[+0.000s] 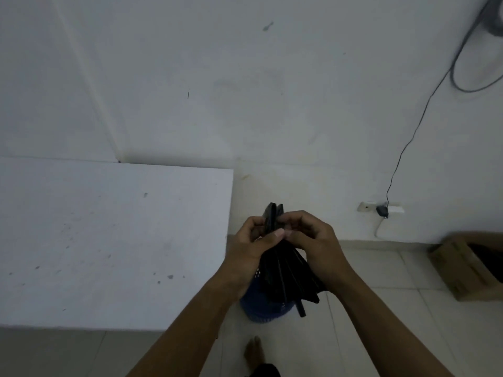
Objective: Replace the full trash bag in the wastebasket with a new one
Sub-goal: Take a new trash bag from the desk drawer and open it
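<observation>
Right of a flat, speckled white surface [109, 240], the left hand [249, 240] and right hand [313, 238] are pinching, fingers curled, a pleated glossy black trash bag [285, 273], seemingly new and barely unfolded, above the blue perforated wastebasket [258, 308] on the tiled floor, lining not yet done.

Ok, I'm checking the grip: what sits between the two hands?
The folded black trash bag, held by the left hand and the right hand, hanging over the blue wastebasket; the head view shows it.
</observation>
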